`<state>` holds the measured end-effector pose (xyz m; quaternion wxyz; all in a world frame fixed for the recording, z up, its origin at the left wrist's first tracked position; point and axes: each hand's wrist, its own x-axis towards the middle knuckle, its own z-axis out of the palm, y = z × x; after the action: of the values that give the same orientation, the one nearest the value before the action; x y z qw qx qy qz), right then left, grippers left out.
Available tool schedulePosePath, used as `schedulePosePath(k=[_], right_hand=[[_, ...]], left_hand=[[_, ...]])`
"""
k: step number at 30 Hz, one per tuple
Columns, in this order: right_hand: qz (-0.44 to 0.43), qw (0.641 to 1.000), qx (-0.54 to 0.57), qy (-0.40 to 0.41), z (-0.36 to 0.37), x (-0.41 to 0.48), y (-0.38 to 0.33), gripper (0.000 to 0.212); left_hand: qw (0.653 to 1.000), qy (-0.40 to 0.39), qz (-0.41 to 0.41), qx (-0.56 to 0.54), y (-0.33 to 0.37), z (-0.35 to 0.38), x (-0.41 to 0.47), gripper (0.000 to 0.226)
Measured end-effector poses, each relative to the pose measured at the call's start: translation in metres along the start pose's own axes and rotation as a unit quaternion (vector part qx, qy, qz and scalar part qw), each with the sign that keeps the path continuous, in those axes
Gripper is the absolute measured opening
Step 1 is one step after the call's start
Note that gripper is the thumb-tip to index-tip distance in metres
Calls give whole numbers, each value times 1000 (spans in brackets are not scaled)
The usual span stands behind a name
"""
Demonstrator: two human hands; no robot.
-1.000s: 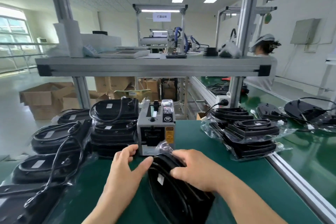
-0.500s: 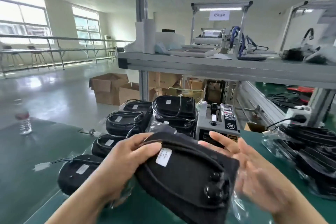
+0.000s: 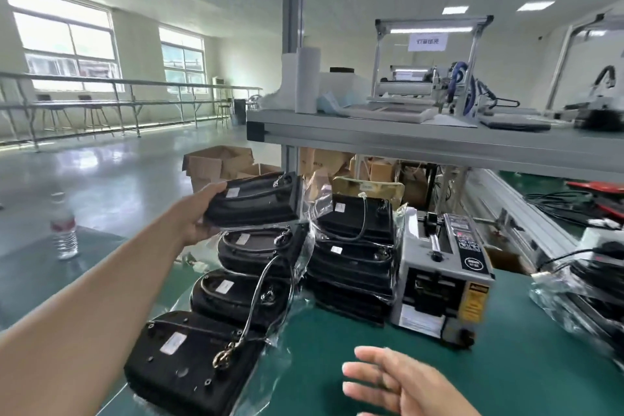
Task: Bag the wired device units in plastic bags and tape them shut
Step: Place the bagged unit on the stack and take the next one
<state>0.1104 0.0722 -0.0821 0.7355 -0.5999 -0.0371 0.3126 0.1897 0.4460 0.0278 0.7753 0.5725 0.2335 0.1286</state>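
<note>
Green matting is covering the workbench (image 3: pixel 506 365), which is filling the lower half of the head view. Above it a grey metal shelf (image 3: pixel 422 142) is running off to the right, carrying paper rolls and equipment. Beyond the bench, brown cardboard boxes (image 3: pixel 216 162) are sitting open on the floor.

On the bench's left side a row of bagged units (image 3: pixel 236 297) is lying flat, black housings with white labels and coiled wires showing through clear plastic. Just right of that row a stack of bagged units (image 3: pixel 354 246) is standing several high, touching a grey tape dispenser (image 3: pixel 442 277) on its right. More bagged units (image 3: pixel 587 297) are lying at the right edge, blurred.

One bagged unit (image 3: pixel 256 203) is hanging in the air above the far end of the row, tilted slightly. The left hand (image 3: pixel 199 216) is gripping it by its left end, thumb on top and fingers underneath, arm stretched forward. The right hand (image 3: pixel 398 382) is hovering low over the matting, fingers spread and loose, holding nothing, its outline blurred.

On the far left a clear water bottle (image 3: pixel 64 230) is standing upright.
</note>
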Motion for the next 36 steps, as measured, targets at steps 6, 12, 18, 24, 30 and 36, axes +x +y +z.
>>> schedulePosePath(k=[6,12,18,24,30,36], right_hand=[[-137,975,-168,53,40,31,-54,20],[-262,881,-386,83,100,97,-121,56],[-253,823,-503,74,119,157,-130,57],[-225,730,-642,65,115,184,-108,84],[-233,720,-649,71,116,173,-110,84],[-270,730,-622,85,92,101,-106,63]], left_hand=[[988,-25,-20,153,6,3,68,29],[980,-38,-21,194,-2,13,99,35],[947,15,34,318,-12,14,114,66],[908,34,160,386,-27,14,123,50],[859,83,186,469,-23,16,120,58],[809,144,324,469,-14,33,95,64]])
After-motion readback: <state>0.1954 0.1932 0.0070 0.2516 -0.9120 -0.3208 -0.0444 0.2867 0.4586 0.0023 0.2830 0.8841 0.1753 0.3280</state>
